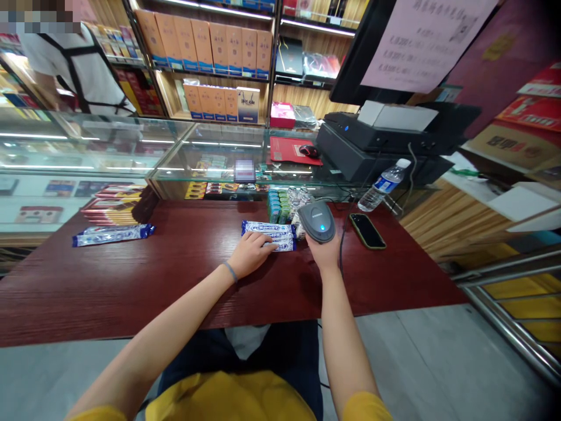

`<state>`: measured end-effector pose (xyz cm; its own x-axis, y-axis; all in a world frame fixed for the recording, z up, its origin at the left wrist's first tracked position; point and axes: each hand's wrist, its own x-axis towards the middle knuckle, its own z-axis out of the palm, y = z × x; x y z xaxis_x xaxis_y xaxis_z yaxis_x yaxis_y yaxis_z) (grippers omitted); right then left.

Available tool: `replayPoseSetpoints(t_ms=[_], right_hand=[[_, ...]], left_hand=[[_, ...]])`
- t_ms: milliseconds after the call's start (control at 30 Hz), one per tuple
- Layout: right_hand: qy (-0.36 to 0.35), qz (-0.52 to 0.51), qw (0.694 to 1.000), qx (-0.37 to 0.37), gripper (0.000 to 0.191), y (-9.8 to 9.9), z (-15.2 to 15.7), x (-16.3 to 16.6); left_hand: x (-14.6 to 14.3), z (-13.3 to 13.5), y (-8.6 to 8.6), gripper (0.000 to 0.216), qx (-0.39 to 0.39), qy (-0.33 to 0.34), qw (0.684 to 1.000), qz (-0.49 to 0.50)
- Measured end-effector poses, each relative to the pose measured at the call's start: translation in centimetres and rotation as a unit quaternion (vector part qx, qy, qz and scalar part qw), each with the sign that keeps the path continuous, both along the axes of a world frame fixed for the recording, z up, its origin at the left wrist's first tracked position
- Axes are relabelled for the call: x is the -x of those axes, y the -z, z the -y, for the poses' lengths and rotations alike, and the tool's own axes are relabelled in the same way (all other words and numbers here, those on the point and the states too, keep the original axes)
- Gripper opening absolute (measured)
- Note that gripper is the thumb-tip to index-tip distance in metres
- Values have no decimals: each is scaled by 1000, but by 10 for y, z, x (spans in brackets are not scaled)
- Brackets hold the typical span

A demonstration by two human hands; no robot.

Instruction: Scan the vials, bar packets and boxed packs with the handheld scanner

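A: Left hand (250,252) flat on the blue-and-white packets (269,235), fingers spread over the near edge, pressing rather than gripping. Packets mid-desk, a little right of centre, stacked two or three deep.

B: Right hand (323,252) wrapped around the grip of the barcode scanner (318,221), scanner head just right of the packets, almost touching.

A: Risk, as a judgement: top packet sliding off the stack under a sideways push, glossy wrap on glossy wrap.

B: Also the scanner cable (342,234), trailing toward the far side past the phone (367,230). Snag possible there, or against the water bottle (383,186) lying on its side, free to roll.

A: Small jars and green packs (287,204) crowded just beyond the stack. Little room on the far side.

B: Plenty of open desk (131,275) to the left and near side. Another packet (113,234) and a pile of red-and-yellow boxes (114,209) well apart at far left.

A: Near desk edge close under both wrists; nothing overhanging. Right edge just past the phone.
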<state>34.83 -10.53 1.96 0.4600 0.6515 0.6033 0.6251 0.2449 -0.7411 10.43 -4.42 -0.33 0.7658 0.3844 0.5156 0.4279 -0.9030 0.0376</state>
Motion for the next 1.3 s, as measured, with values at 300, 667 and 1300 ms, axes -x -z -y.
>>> replayPoseSetpoints(t_ms=[300,667,1300], right_hand=[[-2,9,1000,7,50,7,-3,-3],[-42,85,995,27,60,10,0,14],[-221,139,960,99,49,20,3,25]], left_hand=[[20,-16,-28,34,-8,-26,999,20],[158,-39,-41,33,6,-193,980,54],[350,-51,0,39,70,-498,863,51]])
